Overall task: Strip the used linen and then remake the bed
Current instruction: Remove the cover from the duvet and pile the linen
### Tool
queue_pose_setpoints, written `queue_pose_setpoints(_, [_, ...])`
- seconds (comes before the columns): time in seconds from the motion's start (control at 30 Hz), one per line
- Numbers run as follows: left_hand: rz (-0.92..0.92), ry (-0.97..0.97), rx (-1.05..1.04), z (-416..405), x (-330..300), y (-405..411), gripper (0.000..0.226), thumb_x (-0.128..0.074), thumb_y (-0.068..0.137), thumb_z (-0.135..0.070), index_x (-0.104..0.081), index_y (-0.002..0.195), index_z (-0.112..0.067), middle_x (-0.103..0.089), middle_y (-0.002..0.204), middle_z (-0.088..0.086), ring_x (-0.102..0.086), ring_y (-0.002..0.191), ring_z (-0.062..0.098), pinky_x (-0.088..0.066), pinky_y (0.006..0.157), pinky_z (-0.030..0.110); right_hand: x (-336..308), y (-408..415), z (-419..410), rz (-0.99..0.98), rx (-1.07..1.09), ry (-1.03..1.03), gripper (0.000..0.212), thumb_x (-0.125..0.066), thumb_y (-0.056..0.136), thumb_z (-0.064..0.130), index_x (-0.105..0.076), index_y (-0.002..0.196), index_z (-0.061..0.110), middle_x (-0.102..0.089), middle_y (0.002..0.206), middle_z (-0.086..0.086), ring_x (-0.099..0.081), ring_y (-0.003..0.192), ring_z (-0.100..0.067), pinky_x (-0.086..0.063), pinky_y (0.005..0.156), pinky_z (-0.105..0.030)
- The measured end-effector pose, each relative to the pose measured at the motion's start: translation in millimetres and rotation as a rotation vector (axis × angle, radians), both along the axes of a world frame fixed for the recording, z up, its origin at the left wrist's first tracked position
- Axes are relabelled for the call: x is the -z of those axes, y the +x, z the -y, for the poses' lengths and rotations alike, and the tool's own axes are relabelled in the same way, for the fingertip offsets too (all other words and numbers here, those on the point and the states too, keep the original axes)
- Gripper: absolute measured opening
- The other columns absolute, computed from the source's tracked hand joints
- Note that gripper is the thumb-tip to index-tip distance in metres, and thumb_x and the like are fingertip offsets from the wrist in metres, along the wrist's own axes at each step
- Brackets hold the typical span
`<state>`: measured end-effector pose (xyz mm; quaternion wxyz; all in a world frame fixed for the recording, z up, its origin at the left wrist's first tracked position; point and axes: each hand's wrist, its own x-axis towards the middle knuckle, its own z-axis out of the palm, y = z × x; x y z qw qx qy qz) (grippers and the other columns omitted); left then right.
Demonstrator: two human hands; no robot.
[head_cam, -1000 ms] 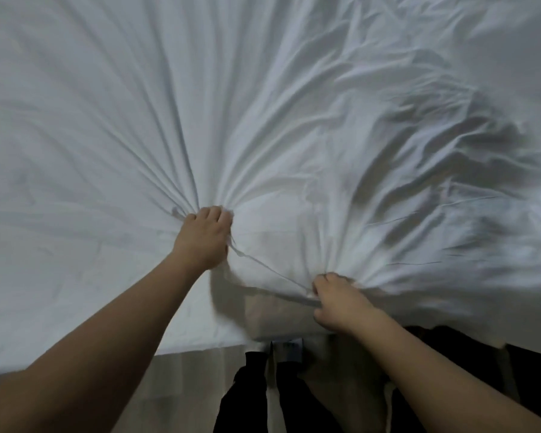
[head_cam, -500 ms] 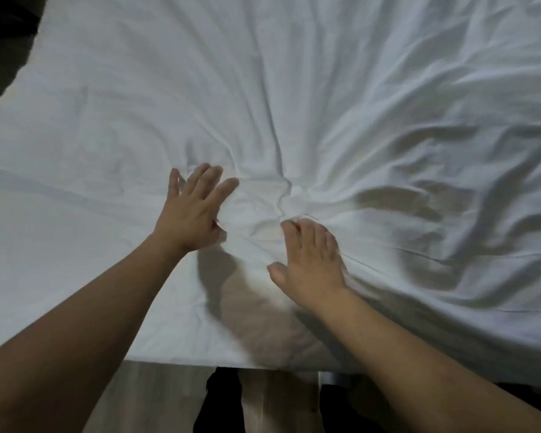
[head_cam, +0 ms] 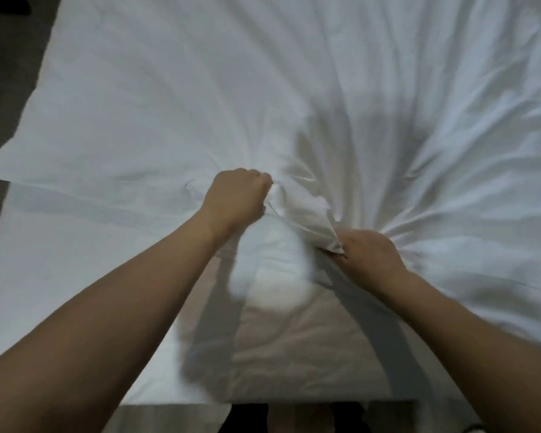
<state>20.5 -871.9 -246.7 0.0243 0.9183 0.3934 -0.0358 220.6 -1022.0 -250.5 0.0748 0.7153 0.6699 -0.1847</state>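
- Left hand [head_cam: 236, 195] and right hand [head_cam: 367, 253], both fisted on bunched sheet [head_cam: 300, 210] at centre frame.
- Risk — uneven pulling drags the sheet askew; possibly snags the layer beneath.

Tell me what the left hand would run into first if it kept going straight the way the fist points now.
The left hand points up and right. Directly ahead lies the bunched fold of white sheet that it grips, so it would likely push into that; beyond is only more rumpled sheet over the bed.
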Motion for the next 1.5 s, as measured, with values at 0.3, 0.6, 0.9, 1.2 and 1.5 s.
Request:
queue_pose_setpoints(0.3, [-0.089, -0.116, 0.093, 31.0, 13.4, -113.8, 0.053, -0.087, 0.046, -0.015, -0.061, 0.091, -0.012, -0.059, 0.082, 0.005, -0.054, 0.069, 0.029, -0.04, 0.053, 0.034, -4.8, -15.5, 14.7, -0.02, -0.092, 0.03, 0.062, -0.027, 0.08, 0.065, -0.056, 0.088, 0.011, -0.061, 0.076, -0.015, -0.061, 0.066, -0.037, -0.043, 0.054, -0.038])
queue_pose_setpoints(0.6, [-0.134, 0.067, -0.178, 0.1, 9.3, -127.4, 0.052, -0.067, 0.067, -0.018, -0.054, 0.117, -0.012, -0.048, 0.117, 0.014, -0.048, 0.109, 0.038, -0.033, 0.099, 0.063, 30.5, -82.9, 1.7, 0.03, 0.065, 0.235, 0.106, -0.083, 0.043, 0.055, -0.036, 0.128, 0.014, -0.037, 0.128, -0.015, -0.038, 0.117, -0.035, -0.029, 0.101, -0.049])
queue_pose_setpoints(0.9, [-0.032, 0.028, 0.213, 7.2, 29.5, -147.5, 0.056, -0.08, 0.055, -0.028, -0.058, 0.105, -0.013, -0.055, 0.105, 0.008, -0.053, 0.091, 0.031, -0.039, 0.072, 0.039, 39.2, -116.0, -20.2, -0.025, 0.138, 0.214, 0.128, -0.078, 0.049, 0.055, -0.018, 0.149, 0.002, -0.019, 0.157, -0.019, -0.016, 0.146, -0.035, -0.011, 0.117, -0.055])
queue_pose_setpoints(1.2, [-0.144, 0.013, 0.216, -63.6, 49.8, -268.2, 0.082, -0.056, 0.077, -0.056, -0.037, 0.149, -0.019, -0.034, 0.154, 0.014, -0.027, 0.145, 0.033, -0.013, 0.11, 0.069, 53.5, -214.4, -72.5, 0.067, 0.054, 0.26, 0.124, -0.067, 0.057, 0.072, -0.03, 0.148, -0.003, -0.028, 0.154, -0.021, -0.024, 0.144, -0.037, -0.012, 0.117, -0.054])
queue_pose_setpoints(1.5, [0.077, 0.029, 0.234, -143.2, 27.7, -333.0, 0.015, -0.049, 0.062, -0.008, -0.058, 0.075, -0.011, -0.058, 0.07, 0.012, -0.056, 0.061, 0.034, -0.041, 0.049, 0.032, 41.2, -315.6, -111.4, 0.233, 0.299, 0.096, 0.062, -0.035, 0.085, 0.038, -0.049, 0.131, -0.002, -0.049, 0.126, -0.024, -0.045, 0.117, -0.039, -0.036, 0.099, -0.05])
